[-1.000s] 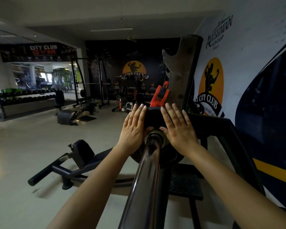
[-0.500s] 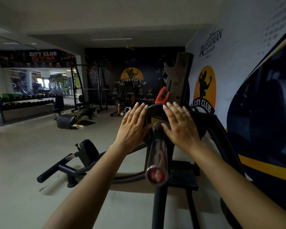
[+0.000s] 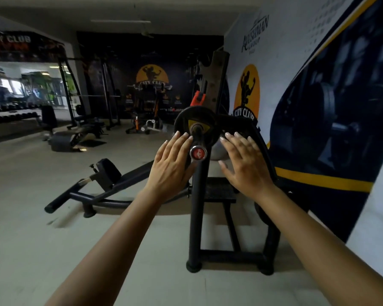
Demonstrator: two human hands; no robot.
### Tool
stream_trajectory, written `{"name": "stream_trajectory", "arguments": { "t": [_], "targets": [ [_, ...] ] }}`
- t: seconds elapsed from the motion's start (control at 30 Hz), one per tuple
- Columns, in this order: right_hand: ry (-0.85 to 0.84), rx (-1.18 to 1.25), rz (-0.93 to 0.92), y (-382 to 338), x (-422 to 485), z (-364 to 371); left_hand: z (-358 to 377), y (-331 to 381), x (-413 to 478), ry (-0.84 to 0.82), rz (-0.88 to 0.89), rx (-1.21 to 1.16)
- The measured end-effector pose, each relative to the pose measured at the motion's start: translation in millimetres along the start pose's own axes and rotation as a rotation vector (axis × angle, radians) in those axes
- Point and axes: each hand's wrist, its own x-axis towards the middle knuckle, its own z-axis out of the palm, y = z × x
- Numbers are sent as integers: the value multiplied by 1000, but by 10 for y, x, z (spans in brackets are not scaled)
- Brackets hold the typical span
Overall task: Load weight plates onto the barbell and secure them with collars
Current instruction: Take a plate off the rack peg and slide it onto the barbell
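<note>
While both hands hover with fingers spread and grasping nothing, left hand [image 3: 172, 164] and right hand [image 3: 243, 164] flank the barbell [image 3: 197, 141], whose weight plate [image 3: 195, 127] sits far up the sleeve on the rack [image 3: 196, 195].

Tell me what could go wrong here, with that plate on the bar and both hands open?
No collar shows on the steel barbell sleeve outside the black round weight plate, so the plate could slide off toward the red end cap. The left hand and right hand flank the sleeve, open, so fingers might get pinched if it shifts.
</note>
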Motion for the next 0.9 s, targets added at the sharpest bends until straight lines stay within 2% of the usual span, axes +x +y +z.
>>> {"name": "stream_trajectory", "arguments": {
  "t": [0.23, 0.43, 0.67, 0.9],
  "targets": [
    [-123, -42, 97, 291, -651, -167, 397, 594, -140, -87, 19, -114],
    [-206, -94, 189, 873, -1090, -43, 1119, 1042, -32, -193, 57, -214],
    [-315, -97, 291, 2072, -1723, 605, 2504, 1561, 287, -315, 62, -287],
    [-516, 41, 401, 3596, -2181, 1525, 4250, 2165, 750, -472, -41, -345]
  ]
}}
